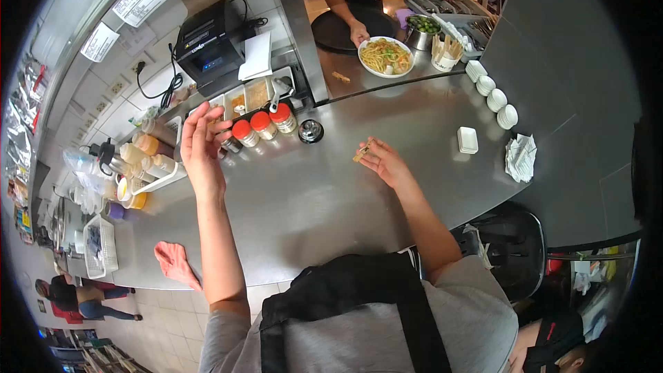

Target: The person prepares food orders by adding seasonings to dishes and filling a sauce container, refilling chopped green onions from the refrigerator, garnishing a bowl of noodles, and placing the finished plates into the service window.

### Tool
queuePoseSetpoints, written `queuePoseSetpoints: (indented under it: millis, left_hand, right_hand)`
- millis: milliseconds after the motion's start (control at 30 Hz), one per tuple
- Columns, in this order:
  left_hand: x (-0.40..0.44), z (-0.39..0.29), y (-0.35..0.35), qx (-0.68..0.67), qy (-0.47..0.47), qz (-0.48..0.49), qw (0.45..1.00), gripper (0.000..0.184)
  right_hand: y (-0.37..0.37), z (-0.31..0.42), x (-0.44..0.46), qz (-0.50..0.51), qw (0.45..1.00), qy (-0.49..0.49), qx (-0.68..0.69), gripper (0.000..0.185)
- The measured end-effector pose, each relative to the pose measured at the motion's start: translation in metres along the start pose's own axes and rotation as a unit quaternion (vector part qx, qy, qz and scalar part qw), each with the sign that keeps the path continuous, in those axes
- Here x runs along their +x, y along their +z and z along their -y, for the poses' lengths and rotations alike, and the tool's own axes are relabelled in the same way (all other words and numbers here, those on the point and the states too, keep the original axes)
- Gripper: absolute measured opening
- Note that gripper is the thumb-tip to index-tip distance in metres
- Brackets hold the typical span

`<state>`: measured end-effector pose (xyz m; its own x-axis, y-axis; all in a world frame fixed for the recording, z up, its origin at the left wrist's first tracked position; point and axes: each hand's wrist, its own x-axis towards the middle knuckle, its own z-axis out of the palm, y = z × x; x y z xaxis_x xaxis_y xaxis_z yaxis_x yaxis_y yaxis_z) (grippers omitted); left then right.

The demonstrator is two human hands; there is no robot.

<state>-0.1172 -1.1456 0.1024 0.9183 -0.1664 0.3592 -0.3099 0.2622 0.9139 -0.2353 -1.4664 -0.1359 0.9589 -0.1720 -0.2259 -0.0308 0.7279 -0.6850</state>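
My right hand (387, 164) holds a small wooden clothespin (360, 154) between thumb and fingers, above the steel counter (311, 200). Raised at the left, my left hand (202, 141) has its fingers loosely apart and nothing in them. Behind it stand jars with red lids (262, 124) and a tray of dry seasonings (257, 94). A round metal call bell (311, 131) sits between my two hands. Through the serving window, another person's hand (358, 32) grips the rim of a white plate of noodles (386, 56). A second clothespin-like piece (340, 77) lies on the ledge.
A black receipt printer (210, 45) stands at the back left. Sauce bottles (148, 159) and a pink cloth (176, 262) are on the left. Stacked white dishes (496, 100), a small white dish (467, 140) and crumpled paper (520, 158) lie right. People are at far left and lower right.
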Motion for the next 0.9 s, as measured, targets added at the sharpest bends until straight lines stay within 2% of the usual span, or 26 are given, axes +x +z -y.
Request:
queuePoseSetpoints:
  millis: [233, 300, 333, 367, 433, 533, 633, 733, 833, 900]
  left_hand:
    - [-0.003, 0.003, -0.014, 0.004, -0.005, -0.027, 1.000, 0.033]
    - [-0.003, 0.008, -0.019, 0.009, -0.012, -0.029, 0.999, 0.032]
    - [-0.004, 0.011, -0.021, 0.013, -0.019, -0.030, 0.999, 0.032]
    - [-0.006, 0.013, -0.023, 0.016, -0.025, -0.032, 0.999, 0.031]
    - [-0.011, 0.018, -0.023, 0.023, -0.042, -0.050, 0.998, 0.030]
    - [-0.021, 0.030, -0.032, 0.024, -0.073, -0.066, 0.995, 0.034]
    - [-0.033, 0.039, -0.035, 0.019, -0.097, -0.093, 0.991, 0.033]
    - [-0.043, 0.046, -0.042, 0.032, -0.114, -0.128, 0.985, 0.033]
    - [-0.054, 0.054, -0.054, 0.035, -0.126, -0.164, 0.978, 0.030]
    - [-0.062, 0.057, -0.063, 0.038, -0.132, -0.179, 0.974, 0.029]
  right_hand:
    - [0.006, 0.012, 0.012, -0.022, 0.999, 0.013, -0.025, 0.032]
    - [0.009, 0.016, 0.021, -0.082, 0.983, 0.044, -0.156, 0.037]
    - [0.011, 0.019, 0.026, -0.112, 0.967, 0.059, -0.221, 0.039]
    - [0.001, 0.017, 0.040, -0.092, 0.932, 0.040, -0.348, 0.041]
    - [-0.025, 0.010, 0.083, -0.050, 0.812, -0.004, -0.581, 0.043]
    - [-0.012, 0.022, 0.138, -0.077, 0.701, -0.113, -0.700, 0.042]
    - [0.000, 0.025, 0.205, -0.133, 0.649, -0.149, -0.734, 0.041]
    - [0.034, 0.040, 0.228, -0.203, 0.600, -0.102, -0.767, 0.044]
    - [0.016, 0.034, 0.280, -0.206, 0.577, -0.126, -0.781, 0.047]
    - [0.006, 0.029, 0.293, -0.211, 0.567, -0.153, -0.782, 0.036]
